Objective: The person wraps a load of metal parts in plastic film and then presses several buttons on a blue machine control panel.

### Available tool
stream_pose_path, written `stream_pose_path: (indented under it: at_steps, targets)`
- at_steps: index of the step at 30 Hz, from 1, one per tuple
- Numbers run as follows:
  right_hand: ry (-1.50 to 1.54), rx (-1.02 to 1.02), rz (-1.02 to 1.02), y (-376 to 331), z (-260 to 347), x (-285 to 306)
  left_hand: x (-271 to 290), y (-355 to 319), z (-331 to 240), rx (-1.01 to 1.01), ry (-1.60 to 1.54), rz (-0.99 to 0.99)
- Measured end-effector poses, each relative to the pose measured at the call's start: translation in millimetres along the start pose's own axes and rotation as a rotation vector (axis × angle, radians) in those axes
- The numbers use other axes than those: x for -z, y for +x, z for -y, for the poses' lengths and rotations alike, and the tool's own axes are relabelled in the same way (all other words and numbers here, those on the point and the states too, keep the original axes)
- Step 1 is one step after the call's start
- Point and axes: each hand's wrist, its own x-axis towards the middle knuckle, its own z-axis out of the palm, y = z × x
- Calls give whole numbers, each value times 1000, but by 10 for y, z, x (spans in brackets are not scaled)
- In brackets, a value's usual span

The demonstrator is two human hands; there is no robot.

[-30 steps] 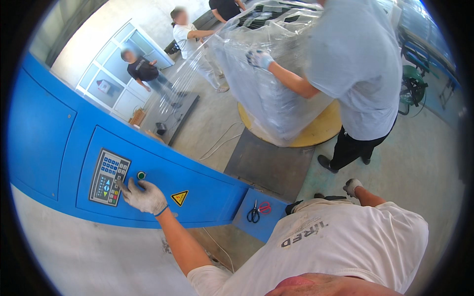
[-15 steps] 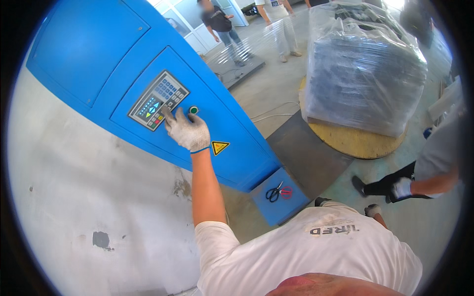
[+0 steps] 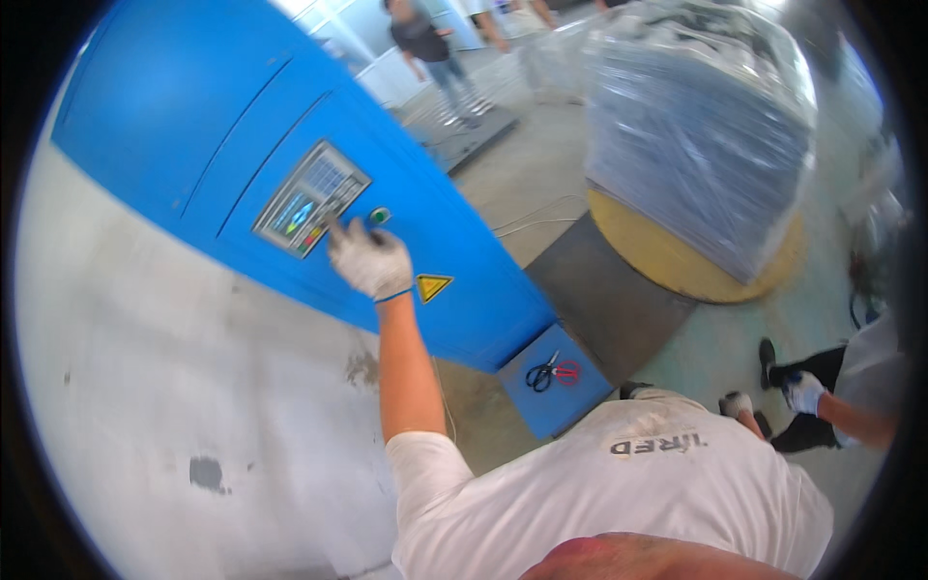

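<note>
My left hand (image 3: 370,259), in a whitish knit glove, reaches up to a control panel (image 3: 311,200) on a tall blue machine cabinet (image 3: 406,290). Its fingers are extended and apart, holding nothing, with a fingertip at the panel's lower right keys; blur hides whether it presses one. A round green button (image 3: 380,215) sits just beyond the fingers, and a yellow warning triangle (image 3: 433,287) lies beside the wrist. My right hand (image 3: 737,404), also gloved, hangs past my shirt on the far side; its fingers are too small and blurred to read.
A film-wrapped load (image 3: 696,145) stands on a round yellow turntable (image 3: 667,275) with a dark ramp plate (image 3: 619,300). Black-handled and red-handled scissors (image 3: 553,372) lie on the blue base (image 3: 541,406). A co-worker's gloved hand (image 3: 802,392) is at right; other people stand behind.
The wrapped load has turned on the turntable. My left hand stays at the panel, its fingertips slightly lower. The co-worker at right has shifted toward the picture's lower right.
</note>
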Motion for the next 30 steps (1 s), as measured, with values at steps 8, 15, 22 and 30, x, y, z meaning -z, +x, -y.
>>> stream_pose_path:
  at_steps: [8,15,22,30]
  targets:
    - [-27,-98,-1,-4,-153,-41,77,-152,122,121,131,130]
    - [-161,-128,-42,-108,-42,-130,-7,-148,201,121,136,131]
    - [-168,-56,-33,23,-37,-127,16,-127,193,116,140,126]
    - [-258,-26,-12,34,-3,-124,-66,-138,198,164,148,132]
